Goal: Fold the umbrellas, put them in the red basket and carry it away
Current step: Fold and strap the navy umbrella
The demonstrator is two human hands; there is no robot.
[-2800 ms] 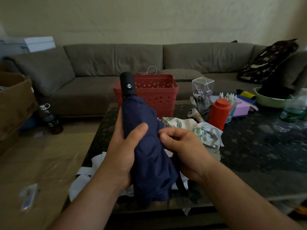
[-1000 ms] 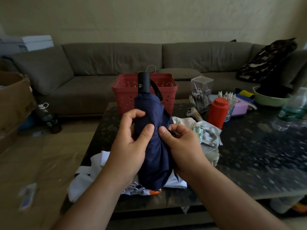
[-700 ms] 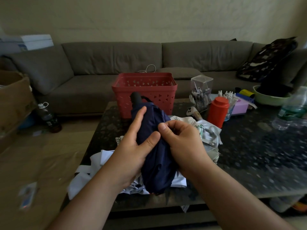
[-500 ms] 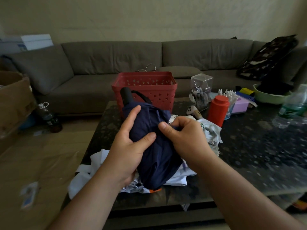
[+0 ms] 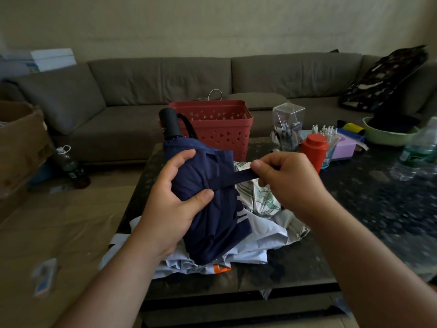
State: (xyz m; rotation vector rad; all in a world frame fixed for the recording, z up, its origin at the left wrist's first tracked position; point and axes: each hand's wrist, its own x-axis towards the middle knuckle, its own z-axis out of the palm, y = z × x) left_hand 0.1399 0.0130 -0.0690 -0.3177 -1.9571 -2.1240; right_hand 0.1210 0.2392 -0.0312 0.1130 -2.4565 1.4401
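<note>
Left hand: the left hand grips the navy umbrella from its left side, fingers curled over the top fold, thumb pressed on the canopy just below the strap's root; forearm enters from lower left.
Right hand: the right hand pinches the closing strap between thumb and forefinger, knuckles up, pulling it taut to the right of the bundle; forearm enters from lower right.
Navy umbrella: collapsed, canopy loosely gathered, held between the two hands above the worktop; black handle points up and away, beyond the left hand's fingers, with its wrist loop trailing to the right.
Red basket: the red basket stands on the worktop beyond both hands, just behind the handle.
Other umbrellas: a leaf-print umbrella lies under the right hand; a pale blue one lies beneath the navy bundle, near the wrists.
Beyond the right hand: red bottle, clear pen box.
Change since half a second ago: the right hand has left the canopy, where it met the left thumb, and drawn the strap out to the right; the strap was not showing before. The left hand keeps its grip.
</note>
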